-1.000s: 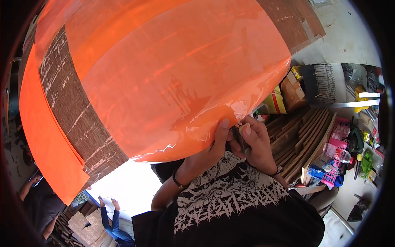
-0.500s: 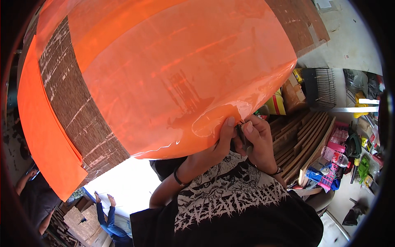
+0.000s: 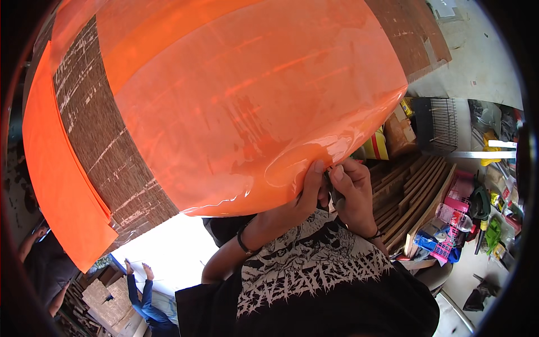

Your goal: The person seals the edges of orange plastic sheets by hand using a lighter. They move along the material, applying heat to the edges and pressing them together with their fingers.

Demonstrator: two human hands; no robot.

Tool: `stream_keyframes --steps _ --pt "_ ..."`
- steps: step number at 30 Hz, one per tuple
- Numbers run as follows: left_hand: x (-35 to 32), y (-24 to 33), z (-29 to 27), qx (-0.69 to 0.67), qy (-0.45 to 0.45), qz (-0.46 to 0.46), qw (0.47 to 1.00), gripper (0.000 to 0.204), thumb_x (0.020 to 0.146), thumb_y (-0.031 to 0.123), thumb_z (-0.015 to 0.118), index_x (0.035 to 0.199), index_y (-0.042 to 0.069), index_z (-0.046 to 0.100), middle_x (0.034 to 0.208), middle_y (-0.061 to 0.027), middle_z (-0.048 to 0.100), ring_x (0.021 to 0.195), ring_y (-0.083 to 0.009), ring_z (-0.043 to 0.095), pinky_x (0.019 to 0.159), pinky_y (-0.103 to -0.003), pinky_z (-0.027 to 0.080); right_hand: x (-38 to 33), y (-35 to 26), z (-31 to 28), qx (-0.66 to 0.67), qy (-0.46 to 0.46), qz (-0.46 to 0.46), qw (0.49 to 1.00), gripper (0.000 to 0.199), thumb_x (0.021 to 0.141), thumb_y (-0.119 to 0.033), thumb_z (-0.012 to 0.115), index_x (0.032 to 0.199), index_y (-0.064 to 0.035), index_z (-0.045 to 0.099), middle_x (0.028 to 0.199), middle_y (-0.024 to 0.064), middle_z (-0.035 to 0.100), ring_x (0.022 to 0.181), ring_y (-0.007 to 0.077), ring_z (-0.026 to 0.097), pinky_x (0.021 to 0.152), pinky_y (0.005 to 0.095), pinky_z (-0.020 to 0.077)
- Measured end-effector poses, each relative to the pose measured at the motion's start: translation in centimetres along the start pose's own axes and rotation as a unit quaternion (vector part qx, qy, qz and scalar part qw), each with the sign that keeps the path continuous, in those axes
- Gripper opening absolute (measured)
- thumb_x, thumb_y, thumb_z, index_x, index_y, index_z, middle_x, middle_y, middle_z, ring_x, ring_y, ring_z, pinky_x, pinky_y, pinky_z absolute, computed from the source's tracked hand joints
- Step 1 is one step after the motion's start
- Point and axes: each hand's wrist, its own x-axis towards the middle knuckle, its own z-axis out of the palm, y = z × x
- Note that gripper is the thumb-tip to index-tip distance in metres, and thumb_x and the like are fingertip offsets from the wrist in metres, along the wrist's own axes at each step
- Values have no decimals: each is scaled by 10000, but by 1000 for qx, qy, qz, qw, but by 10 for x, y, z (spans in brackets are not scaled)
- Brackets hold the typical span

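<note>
At the near edge of the brown table (image 3: 106, 129), our left hand (image 3: 309, 190) pinches the rim of a glossy orange sheet (image 3: 252, 84), thumb on top. Our right hand (image 3: 355, 188), just beside it, curls round a small dark thing (image 3: 328, 181), mostly hidden. A plain orange piece (image 3: 62, 174) overlies the table's left edge. Beyond the near right corner we see curved wooden strips (image 3: 412, 188) and a pink basket (image 3: 461, 188).

This looks like a cluttered workshop: wood strips (image 3: 418, 190) lie stacked on the right, a cut board (image 3: 121, 314) and timber pieces (image 3: 73, 315) fill the lower left, and a pink basket (image 3: 458, 194) sits among crowded odds and ends (image 3: 494, 233).
</note>
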Motion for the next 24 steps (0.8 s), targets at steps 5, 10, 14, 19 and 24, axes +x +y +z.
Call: stream_keyframes --steps 5,10,14,19,24 --pt "-2 -7 -4 216 -12 66 974 232 941 77 556 1147 -24 589 832 -69 615 732 -129 615 617 -283 504 1 -2 0 2 -9 -1 1000 282 944 -212 587 1065 42 606 826 106 674 650 153 634 568 285 532" --pt "4 2 2 -196 -11 -55 979 201 967 129 542 1091 -17 601 807 -75 624 762 -138 614 664 -306 508 7 1 -6 -1 -5 -14 1000 375 971 -326 538 1084 29 582 815 92 657 618 131 614 499 238 496" --pt "-8 1 -2 4 99 37 994 181 958 142 558 1035 -7 629 860 -73 649 796 -187 623 716 -307 493 18 -16 -52 -40 169 -181 968 544 997 -489 373 1242 -13 470 860 54 631 511 72 514 459 180 435" --pt "-35 -7 -28 99 49 41 993 199 963 164 553 1043 8 647 849 -62 647 766 -184 599 707 -309 471 69 -93 -84 15 76 -184 980 463 988 -370 478 1274 -7 477 874 14 629 361 12 349 318 147 246" --pt "-61 12 -24 -8 94 -16 995 211 990 174 503 878 20 594 722 0 527 676 -119 493 628 -268 408 109 -157 -55 -262 33 -124 957 497 865 -338 671 1219 -14 541 818 25 630 538 17 469 432 186 331"
